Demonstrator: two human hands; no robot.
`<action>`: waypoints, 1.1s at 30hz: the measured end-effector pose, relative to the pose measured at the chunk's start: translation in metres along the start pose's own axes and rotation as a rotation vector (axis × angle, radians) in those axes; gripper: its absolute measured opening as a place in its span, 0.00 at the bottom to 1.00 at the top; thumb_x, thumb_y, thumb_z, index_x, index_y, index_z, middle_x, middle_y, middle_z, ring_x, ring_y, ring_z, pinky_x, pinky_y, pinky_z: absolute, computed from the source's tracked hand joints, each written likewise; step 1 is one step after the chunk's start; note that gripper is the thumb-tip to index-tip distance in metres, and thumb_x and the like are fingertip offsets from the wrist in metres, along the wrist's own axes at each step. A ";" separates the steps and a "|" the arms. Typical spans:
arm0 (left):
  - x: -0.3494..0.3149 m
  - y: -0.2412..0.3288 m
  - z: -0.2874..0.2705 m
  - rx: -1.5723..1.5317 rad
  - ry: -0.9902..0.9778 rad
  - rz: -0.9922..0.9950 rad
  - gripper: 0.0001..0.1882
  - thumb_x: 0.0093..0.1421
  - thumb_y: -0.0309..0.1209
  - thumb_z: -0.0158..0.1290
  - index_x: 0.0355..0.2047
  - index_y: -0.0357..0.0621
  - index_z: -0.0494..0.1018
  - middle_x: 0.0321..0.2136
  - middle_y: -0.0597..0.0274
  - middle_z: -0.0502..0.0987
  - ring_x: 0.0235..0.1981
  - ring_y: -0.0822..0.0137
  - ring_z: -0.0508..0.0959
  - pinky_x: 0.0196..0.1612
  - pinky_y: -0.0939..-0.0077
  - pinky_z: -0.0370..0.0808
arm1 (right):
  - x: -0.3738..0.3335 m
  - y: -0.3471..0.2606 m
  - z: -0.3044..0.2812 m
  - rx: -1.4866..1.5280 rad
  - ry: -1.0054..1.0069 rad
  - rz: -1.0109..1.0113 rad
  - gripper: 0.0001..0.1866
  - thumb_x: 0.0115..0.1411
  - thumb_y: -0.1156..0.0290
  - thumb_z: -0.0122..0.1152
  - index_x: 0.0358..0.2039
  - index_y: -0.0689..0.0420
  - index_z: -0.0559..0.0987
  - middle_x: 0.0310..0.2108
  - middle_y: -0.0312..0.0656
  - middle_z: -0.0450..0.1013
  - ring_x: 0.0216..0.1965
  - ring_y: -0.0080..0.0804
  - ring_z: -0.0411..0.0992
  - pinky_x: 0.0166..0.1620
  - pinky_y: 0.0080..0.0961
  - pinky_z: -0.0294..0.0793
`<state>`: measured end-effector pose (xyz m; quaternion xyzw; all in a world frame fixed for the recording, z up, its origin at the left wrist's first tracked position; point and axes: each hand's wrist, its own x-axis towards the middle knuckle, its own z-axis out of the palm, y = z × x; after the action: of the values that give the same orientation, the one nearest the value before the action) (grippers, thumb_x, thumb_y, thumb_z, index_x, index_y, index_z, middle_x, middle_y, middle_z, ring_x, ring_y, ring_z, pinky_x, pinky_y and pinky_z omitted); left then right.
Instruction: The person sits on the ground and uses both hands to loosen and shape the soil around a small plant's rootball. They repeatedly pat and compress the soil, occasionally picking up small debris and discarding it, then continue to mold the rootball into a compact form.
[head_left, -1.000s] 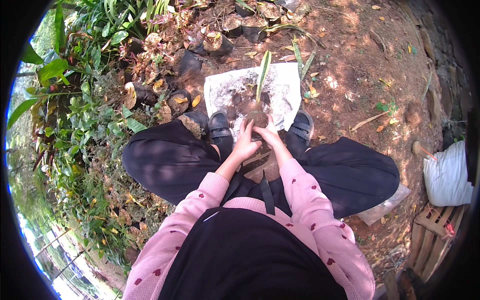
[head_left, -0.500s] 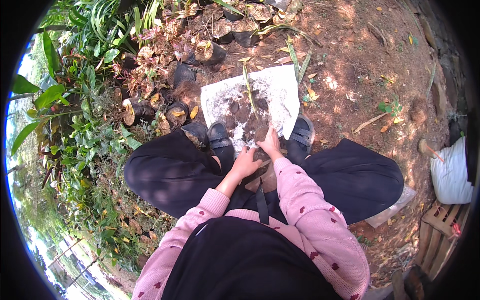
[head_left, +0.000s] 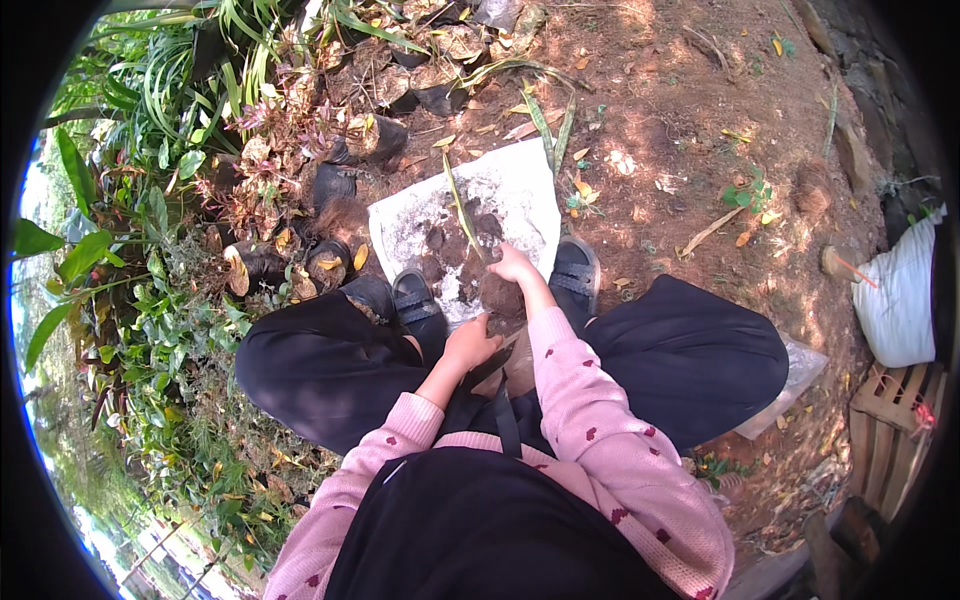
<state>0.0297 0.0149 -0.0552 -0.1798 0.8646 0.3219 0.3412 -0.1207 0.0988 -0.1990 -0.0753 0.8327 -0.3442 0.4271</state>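
A long narrow green leaf [head_left: 461, 205] with pale edges rises at a tilt over a white sheet [head_left: 540, 185] spread between my feet. Dark soil [head_left: 432, 268], some of it in clumps, and pale grains lie scattered across that sheet. My right hand [head_left: 514, 264] reaches forward to the leaf's base, fingers curled down at the soil; their tips are partly hidden. Close to me, my left hand [head_left: 472, 342] is closed at the near edge of a rounded brown mass of soil [head_left: 500, 294]. What its fingers grip is too dark to make out.
Black planting bags [head_left: 335, 185] stand to the left beside dense green plants [head_left: 190, 370]. Two loose striped leaves [head_left: 552, 130] lie past the sheet's far corner. Far right are a white sack [head_left: 898, 310] and a wooden crate [head_left: 885, 430]. My sandalled feet flank the sheet.
My right hand has moved forward, from the near side of the soil mass to the leaf's base. My left hand stays close to the same spot. The whole view has shifted slightly.
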 end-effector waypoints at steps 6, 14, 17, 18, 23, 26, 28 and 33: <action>0.004 0.020 -0.008 -0.103 0.012 0.114 0.24 0.47 0.32 0.56 0.48 0.45 0.71 0.30 0.45 0.78 0.36 0.48 0.78 0.42 0.60 0.73 | -0.034 -0.016 -0.115 0.678 0.196 -0.059 0.16 0.51 0.76 0.65 0.43 0.60 0.76 0.29 0.38 0.76 0.28 0.21 0.74 0.29 0.15 0.71; 0.002 0.030 -0.007 -0.092 0.088 0.153 0.21 0.47 0.32 0.57 0.45 0.46 0.73 0.30 0.46 0.78 0.36 0.47 0.77 0.42 0.57 0.73 | -0.023 0.039 -0.121 -0.244 0.537 0.189 0.23 0.56 0.58 0.56 0.53 0.44 0.72 0.63 0.34 0.55 0.64 0.40 0.51 0.60 0.63 0.48; 0.002 0.030 -0.007 -0.138 0.185 0.152 0.22 0.47 0.32 0.56 0.45 0.42 0.72 0.31 0.45 0.78 0.37 0.47 0.77 0.43 0.58 0.73 | -0.013 0.052 -0.120 -0.249 0.472 0.283 0.26 0.57 0.58 0.55 0.57 0.45 0.67 0.63 0.32 0.55 0.64 0.39 0.51 0.59 0.66 0.45; 0.001 0.026 -0.006 -0.163 0.234 0.141 0.22 0.47 0.32 0.56 0.45 0.41 0.72 0.31 0.44 0.78 0.37 0.47 0.77 0.43 0.58 0.73 | -0.020 0.042 -0.122 -0.207 0.490 0.274 0.28 0.58 0.58 0.54 0.59 0.45 0.65 0.64 0.31 0.55 0.64 0.37 0.52 0.56 0.73 0.43; 0.001 0.030 -0.004 -0.220 0.345 0.148 0.21 0.48 0.32 0.55 0.43 0.38 0.72 0.31 0.48 0.75 0.38 0.48 0.76 0.45 0.60 0.72 | -0.038 0.042 -0.158 0.656 0.703 -0.063 0.27 0.60 0.73 0.49 0.61 0.59 0.62 0.63 0.49 0.56 0.63 0.37 0.54 0.63 0.29 0.52; 0.001 0.041 -0.004 -0.186 0.407 0.178 0.18 0.49 0.31 0.54 0.42 0.40 0.74 0.31 0.51 0.76 0.39 0.51 0.76 0.44 0.62 0.72 | -0.039 0.051 -0.197 0.813 0.693 -0.202 0.27 0.60 0.75 0.48 0.61 0.57 0.61 0.62 0.45 0.57 0.59 0.32 0.58 0.57 0.25 0.58; 0.005 0.033 -0.002 -0.261 0.338 0.201 0.19 0.50 0.32 0.55 0.43 0.38 0.73 0.33 0.48 0.76 0.37 0.50 0.76 0.43 0.63 0.72 | -0.050 0.040 -0.206 0.871 0.671 -0.258 0.25 0.62 0.76 0.46 0.61 0.55 0.63 0.60 0.39 0.62 0.50 0.22 0.65 0.44 0.19 0.67; 0.000 0.040 -0.016 -0.505 0.319 0.162 0.15 0.52 0.29 0.53 0.40 0.38 0.74 0.26 0.56 0.75 0.29 0.62 0.76 0.36 0.71 0.72 | -0.125 -0.032 -0.228 1.199 0.358 -0.493 0.28 0.62 0.77 0.45 0.63 0.51 0.59 0.65 0.35 0.54 0.54 0.28 0.65 0.56 0.33 0.65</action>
<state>0.0009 0.0329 -0.0294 -0.2379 0.8113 0.5205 0.1189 -0.2220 0.2428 -0.0056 0.0453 0.5137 -0.8418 0.1593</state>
